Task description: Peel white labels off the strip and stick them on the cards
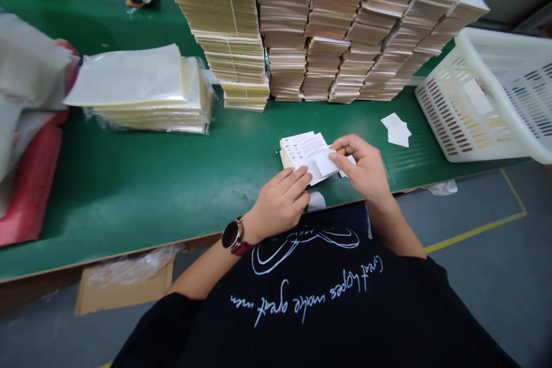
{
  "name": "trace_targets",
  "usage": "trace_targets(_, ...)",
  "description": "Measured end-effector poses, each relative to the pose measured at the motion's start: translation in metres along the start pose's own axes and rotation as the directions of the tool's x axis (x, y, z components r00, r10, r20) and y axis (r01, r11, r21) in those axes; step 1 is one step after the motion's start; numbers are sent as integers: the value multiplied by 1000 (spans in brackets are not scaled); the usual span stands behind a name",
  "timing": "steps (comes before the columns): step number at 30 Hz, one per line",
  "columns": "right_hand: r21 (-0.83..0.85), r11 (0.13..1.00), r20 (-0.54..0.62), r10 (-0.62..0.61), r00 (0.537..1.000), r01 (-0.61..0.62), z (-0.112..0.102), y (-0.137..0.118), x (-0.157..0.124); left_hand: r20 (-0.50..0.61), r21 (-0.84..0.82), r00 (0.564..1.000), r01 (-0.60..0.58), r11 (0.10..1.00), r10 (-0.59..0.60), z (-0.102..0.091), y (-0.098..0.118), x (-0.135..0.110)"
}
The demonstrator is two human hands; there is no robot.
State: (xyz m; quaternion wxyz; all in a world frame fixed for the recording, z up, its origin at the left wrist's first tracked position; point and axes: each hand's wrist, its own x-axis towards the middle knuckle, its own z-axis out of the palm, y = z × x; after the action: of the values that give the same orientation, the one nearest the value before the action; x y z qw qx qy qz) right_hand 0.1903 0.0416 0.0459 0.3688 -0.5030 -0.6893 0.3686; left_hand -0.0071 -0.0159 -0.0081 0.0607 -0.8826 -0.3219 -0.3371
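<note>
A small stack of printed white paper leaflets [304, 146] lies near the front edge of the green table. The fingers of my left hand [282, 198] rest on the stack's near side, stretched out and close together; its thumb is hidden. Between the thumb and fingers of my right hand [363, 168] is a blank-looking white paper slip [326, 163], held over the right part of the stack. More white paper shows just under my right hand, partly covered by it.
Tall stacks of paper [287, 29] stand along the back of the green table [172, 184]. A bagged paper stack [142, 89] lies at left, beside red and clear plastic [32, 178]. Loose slips [397, 129] lie near a white plastic basket [452, 121] at right.
</note>
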Motion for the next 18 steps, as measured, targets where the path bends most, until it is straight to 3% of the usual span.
trace_targets(4,117,985,23,124,992,-126,8,7,6,15,-5,1000,4,1000,-4,0,0,0)
trace_targets(10,85,988,-22,128,992,-125,13,6,4,14,0,1000,2,1000,-2,0,0,-1)
trace_targets(14,-51,996,1,67,998,-66,15,10,3,19,12,1000,2,1000,-2,0,0,-1)
trace_targets(18,-342,939,-16,-45,999,37,21,10,-1,42,23,999,11,1000,-12,0,1,0)
